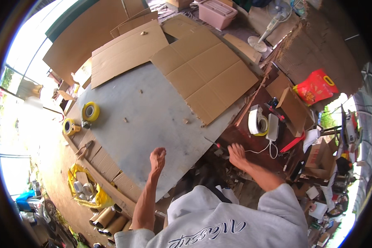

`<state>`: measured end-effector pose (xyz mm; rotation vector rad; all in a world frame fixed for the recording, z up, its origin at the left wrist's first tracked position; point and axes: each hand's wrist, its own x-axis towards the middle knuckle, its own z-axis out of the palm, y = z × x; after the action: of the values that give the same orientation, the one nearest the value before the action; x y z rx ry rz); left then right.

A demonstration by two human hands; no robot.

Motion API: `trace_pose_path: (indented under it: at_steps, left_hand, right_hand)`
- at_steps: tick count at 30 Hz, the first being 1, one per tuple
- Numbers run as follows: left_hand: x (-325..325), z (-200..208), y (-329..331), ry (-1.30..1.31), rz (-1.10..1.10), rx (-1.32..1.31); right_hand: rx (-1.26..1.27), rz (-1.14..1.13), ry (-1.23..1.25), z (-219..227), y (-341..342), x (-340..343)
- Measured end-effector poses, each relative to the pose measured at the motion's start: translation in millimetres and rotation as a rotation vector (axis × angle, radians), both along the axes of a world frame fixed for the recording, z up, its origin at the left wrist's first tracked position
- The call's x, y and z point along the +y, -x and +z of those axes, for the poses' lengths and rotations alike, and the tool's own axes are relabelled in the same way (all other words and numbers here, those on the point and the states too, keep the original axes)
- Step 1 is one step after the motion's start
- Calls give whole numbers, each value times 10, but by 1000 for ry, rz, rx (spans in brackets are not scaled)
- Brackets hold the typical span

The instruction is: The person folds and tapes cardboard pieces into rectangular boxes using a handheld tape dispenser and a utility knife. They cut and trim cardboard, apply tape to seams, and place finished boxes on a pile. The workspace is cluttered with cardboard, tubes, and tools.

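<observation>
My left hand [157, 158] is closed in a loose fist over the near part of the grey tabletop [153, 111]. I cannot make out anything in its fingers. To the right, my right hand [237, 155] is closed around the handle end of a thin-bladed knife [213, 142] with a red and dark handle. Its blade points up and left over the table's right edge. Beyond my hands, a creased brown cardboard sheet [206, 70] lies across the right part of the table. Another cardboard sheet [126, 51] lies behind it on the left.
Yellow tape rolls [90, 111] and pliers [85, 149] are at the left edge. A yellow bag [80, 200] of rolls stands below. On the right, a brown side table [244, 136] bears a white tape roll [255, 120] and power strip [272, 127]. Small scraps dot the tabletop.
</observation>
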<state>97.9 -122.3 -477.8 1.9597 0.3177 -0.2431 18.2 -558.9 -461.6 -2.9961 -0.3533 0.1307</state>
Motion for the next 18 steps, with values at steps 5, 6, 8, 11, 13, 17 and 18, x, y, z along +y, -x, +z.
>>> trace_pose_path:
  at_steps: [5, 6, 8, 11, 13, 17, 18]
  left_hand:
    - [-1179, 20, -902, -372, -164, -366]
    - [-1319, -54, -1047, -403, -165, -364]
    - [-1622, -209, -1258, -444, -216, -367]
    - [-2135, -147, -1057, -676, -418, -352]
    - [-2455, -48, -535, -563, -611, -405]
    - [-2575, -198, 413, -102, -970, -392]
    - [-2642, -162, 332, -109, -745, -383]
  right_hand:
    - [222, -834, -176, -792, 1542, -875]
    - [267, -848, -205, -315, 1366, -660]
    - [267, -931, -416, -283, 1277, -624]
    - [184, -934, -682, 20, 730, -356]
    - [84, -893, -821, -1, 189, -186]
    - [73, -915, -887, -563, -909, -2]
    - [69, -1033, -1026, -780, -1078, -15]
